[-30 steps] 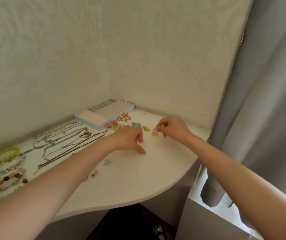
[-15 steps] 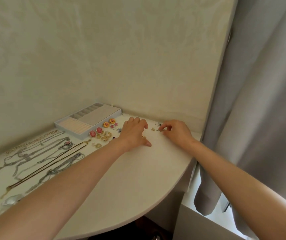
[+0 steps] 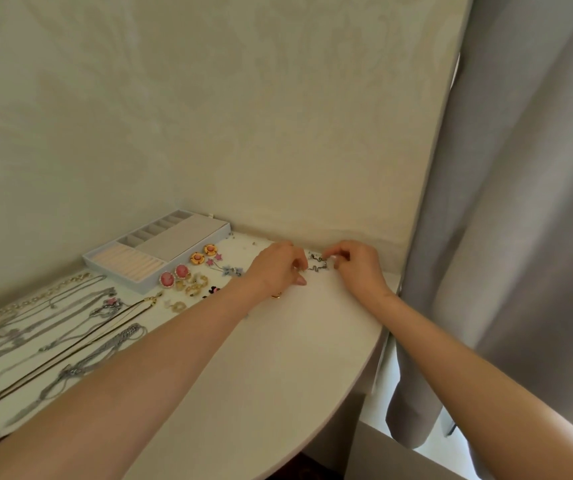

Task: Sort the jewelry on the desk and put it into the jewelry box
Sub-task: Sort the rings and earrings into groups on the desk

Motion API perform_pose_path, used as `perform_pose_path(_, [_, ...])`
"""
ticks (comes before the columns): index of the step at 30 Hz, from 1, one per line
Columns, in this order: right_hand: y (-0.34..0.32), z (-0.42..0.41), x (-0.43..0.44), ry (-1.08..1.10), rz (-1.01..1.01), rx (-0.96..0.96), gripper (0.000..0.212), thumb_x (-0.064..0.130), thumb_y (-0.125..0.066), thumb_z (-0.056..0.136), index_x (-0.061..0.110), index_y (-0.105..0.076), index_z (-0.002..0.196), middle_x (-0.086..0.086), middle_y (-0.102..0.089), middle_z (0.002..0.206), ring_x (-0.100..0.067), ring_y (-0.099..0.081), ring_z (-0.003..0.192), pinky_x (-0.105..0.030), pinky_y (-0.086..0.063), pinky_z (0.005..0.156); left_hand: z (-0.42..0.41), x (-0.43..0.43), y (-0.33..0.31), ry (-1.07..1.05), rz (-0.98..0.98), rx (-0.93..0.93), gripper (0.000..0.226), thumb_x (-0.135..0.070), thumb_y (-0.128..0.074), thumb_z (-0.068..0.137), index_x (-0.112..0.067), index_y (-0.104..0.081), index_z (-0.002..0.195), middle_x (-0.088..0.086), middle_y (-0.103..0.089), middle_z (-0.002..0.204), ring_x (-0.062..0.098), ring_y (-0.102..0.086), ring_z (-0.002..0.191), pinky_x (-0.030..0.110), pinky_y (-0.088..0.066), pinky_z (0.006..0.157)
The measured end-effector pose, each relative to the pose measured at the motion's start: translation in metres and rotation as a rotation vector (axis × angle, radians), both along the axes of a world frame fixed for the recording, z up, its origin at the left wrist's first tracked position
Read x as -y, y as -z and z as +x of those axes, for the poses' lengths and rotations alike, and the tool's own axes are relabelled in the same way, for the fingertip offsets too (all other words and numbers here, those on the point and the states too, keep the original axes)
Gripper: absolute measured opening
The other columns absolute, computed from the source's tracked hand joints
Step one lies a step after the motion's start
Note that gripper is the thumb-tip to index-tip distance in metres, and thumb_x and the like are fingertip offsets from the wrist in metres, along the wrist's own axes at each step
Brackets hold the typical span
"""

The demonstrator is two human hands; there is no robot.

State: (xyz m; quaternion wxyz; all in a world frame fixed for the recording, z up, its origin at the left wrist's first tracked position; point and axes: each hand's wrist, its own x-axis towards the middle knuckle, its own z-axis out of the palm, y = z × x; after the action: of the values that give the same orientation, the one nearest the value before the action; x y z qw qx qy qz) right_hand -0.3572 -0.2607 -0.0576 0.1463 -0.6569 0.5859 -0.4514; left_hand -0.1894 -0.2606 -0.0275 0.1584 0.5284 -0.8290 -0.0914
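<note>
Both hands meet at the back right of the white desk [image 3: 278,375]. My left hand [image 3: 274,266] lies palm down with curled fingers touching small dark earrings [image 3: 318,264]. My right hand [image 3: 356,263] pinches one end of those earrings with fingertips. The grey jewelry box [image 3: 208,233] stands open at the back wall, left of my hands. Pink oval earrings [image 3: 174,275], orange flower earrings [image 3: 203,253], gold hoops [image 3: 196,285] and a blue piece [image 3: 233,271] lie between box and left hand.
Several silver and gold necklaces [image 3: 53,323] are spread over the desk's left part. A grey curtain [image 3: 520,237] hangs at the right, past the desk's curved edge. Walls close the corner behind.
Both hands moved back toward the wall, away from the gold earring my right hand pinched a second ago. They now work on small dark earrings. The camera turned right, dropping the bracelets from view.
</note>
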Motion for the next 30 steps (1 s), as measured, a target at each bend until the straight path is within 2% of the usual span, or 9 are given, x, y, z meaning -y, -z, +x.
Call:
perform_pose_path(3, [0.003,0.000,0.003,0.033,0.015,0.014,0.026,-0.006,-0.051,0.084,0.003,-0.073,0.092,-0.001,-0.061,0.074,-0.016,-0.055,0.073,-0.018,-0.040,0.065,-0.002,0.001,0.004,-0.032,-0.019,-0.042,0.021,-0.012,-0.072,0.079,-0.010,-0.067,0.099,0.007,-0.062,0.104,0.023,-0.060,0.098,0.032,-0.046,0.086])
perform_pose_path(6, [0.003,0.001,0.011,0.035,0.035,-0.067,0.022,0.001,-0.056,0.084,0.007,-0.073,0.096,-0.007,-0.072,0.092,-0.023,-0.063,0.089,-0.029,-0.047,0.083,-0.002,-0.001,0.004,-0.053,-0.023,-0.153,0.027,-0.007,-0.067,0.082,-0.010,-0.058,0.107,0.008,-0.065,0.096,0.024,-0.059,0.090,0.034,-0.047,0.081])
perform_pose_path(8, [0.000,0.001,0.015,0.018,0.063,-0.093,0.020,0.003,-0.059,0.084,0.009,-0.073,0.097,-0.009,-0.072,0.096,-0.023,-0.063,0.089,-0.032,-0.049,0.086,-0.002,0.000,0.002,-0.063,-0.028,-0.165,0.031,-0.009,-0.067,0.082,-0.010,-0.053,0.110,0.008,-0.065,0.093,0.023,-0.057,0.087,0.034,-0.045,0.079])
perform_pose_path(12, [-0.003,-0.001,0.019,-0.021,0.130,-0.116,0.018,0.002,-0.061,0.082,0.008,-0.073,0.093,-0.007,-0.069,0.086,-0.016,-0.056,0.070,-0.033,-0.052,0.079,-0.003,0.004,0.004,-0.062,-0.012,-0.079,0.017,-0.015,-0.069,0.082,-0.012,-0.062,0.097,0.004,-0.062,0.095,0.020,-0.056,0.089,0.029,-0.041,0.076])
perform_pose_path(17, [-0.005,0.001,0.018,-0.002,0.144,-0.148,0.010,0.003,-0.065,0.075,0.012,-0.069,0.074,0.006,-0.057,0.060,-0.018,-0.056,0.067,-0.034,-0.051,0.071,-0.003,0.003,0.004,-0.059,-0.030,-0.069,0.009,-0.014,-0.069,0.082,-0.010,-0.064,0.089,0.003,-0.062,0.095,0.020,-0.056,0.090,0.028,-0.041,0.073])
perform_pose_path(20, [-0.006,0.000,0.016,0.000,0.165,-0.114,0.015,0.002,-0.066,0.074,0.015,-0.064,0.067,0.008,-0.053,0.056,-0.017,-0.053,0.060,-0.031,-0.048,0.066,-0.002,0.000,-0.002,-0.049,-0.041,-0.081,0.007,-0.014,-0.067,0.083,-0.010,-0.064,0.087,0.002,-0.063,0.092,0.019,-0.055,0.088,0.029,-0.043,0.073])
perform_pose_path(24, [-0.009,-0.002,0.013,-0.002,0.183,-0.007,0.031,-0.003,-0.069,0.074,0.021,-0.055,0.059,0.004,-0.054,0.053,-0.007,-0.048,0.046,-0.024,-0.044,0.057,0.004,-0.009,-0.012,-0.042,-0.052,-0.165,0.003,-0.013,-0.065,0.084,-0.011,-0.065,0.083,-0.004,-0.057,0.083,0.014,-0.053,0.080,0.029,-0.043,0.073])
perform_pose_path(28, [-0.013,-0.001,0.008,0.002,0.207,0.131,0.027,-0.006,-0.065,0.076,0.015,-0.056,0.061,-0.004,-0.052,0.046,-0.003,-0.040,0.027,-0.015,-0.033,0.035,0.011,-0.018,-0.020,-0.025,-0.078,-0.157,0.006,-0.017,-0.062,0.087,-0.015,-0.067,0.085,-0.004,-0.062,0.090,0.010,-0.048,0.077,0.027,-0.040,0.070])
perform_pose_path(30, [-0.016,-0.001,0.003,0.000,0.189,0.237,0.025,-0.005,-0.066,0.077,0.013,-0.056,0.063,-0.007,-0.051,0.046,-0.004,-0.036,0.025,-0.015,-0.029,0.031,0.015,-0.023,-0.023,-0.019,-0.096,-0.153,0.006,-0.019,-0.061,0.087,-0.018,-0.067,0.085,-0.008,-0.061,0.089,0.006,-0.045,0.071,0.025,-0.034,0.066])
